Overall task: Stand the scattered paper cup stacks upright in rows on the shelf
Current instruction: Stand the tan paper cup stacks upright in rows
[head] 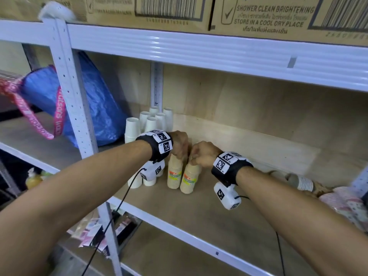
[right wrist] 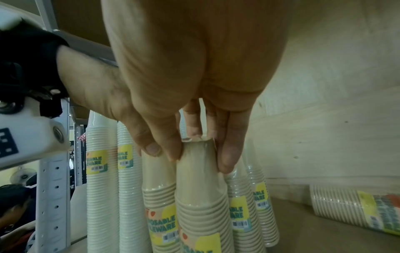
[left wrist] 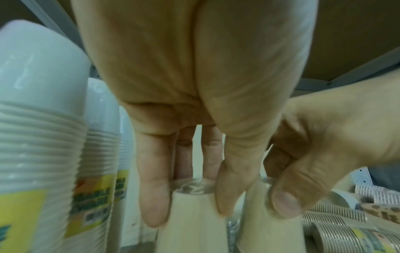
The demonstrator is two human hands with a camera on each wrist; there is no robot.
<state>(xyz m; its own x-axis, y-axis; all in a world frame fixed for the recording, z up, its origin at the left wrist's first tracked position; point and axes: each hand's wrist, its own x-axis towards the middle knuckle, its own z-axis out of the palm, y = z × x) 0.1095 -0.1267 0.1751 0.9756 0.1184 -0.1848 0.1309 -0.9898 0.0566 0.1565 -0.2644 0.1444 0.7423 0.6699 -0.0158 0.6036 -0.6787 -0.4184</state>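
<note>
Two tan paper cup stacks with yellow labels stand upright side by side on the wooden shelf (head: 209, 212). My left hand (head: 180, 154) grips the top of the left tan stack (head: 174, 174), fingers curled round its tip (left wrist: 190, 215). My right hand (head: 194, 161) pinches the top of the right tan stack (head: 189, 177), thumb and fingers round it (right wrist: 199, 181). The two hands nearly touch. Several white cup stacks (head: 152, 120) stand upright behind and to the left. Another tan stack (right wrist: 355, 208) lies on its side at the right.
Lying stacks, grey-white (head: 301, 183) and pink-patterned (head: 344, 204), crowd the shelf's right end. A white upright post (head: 69, 86) and a blue bag (head: 99, 100) stand at the left. Cardboard boxes (head: 258, 14) sit on the shelf above.
</note>
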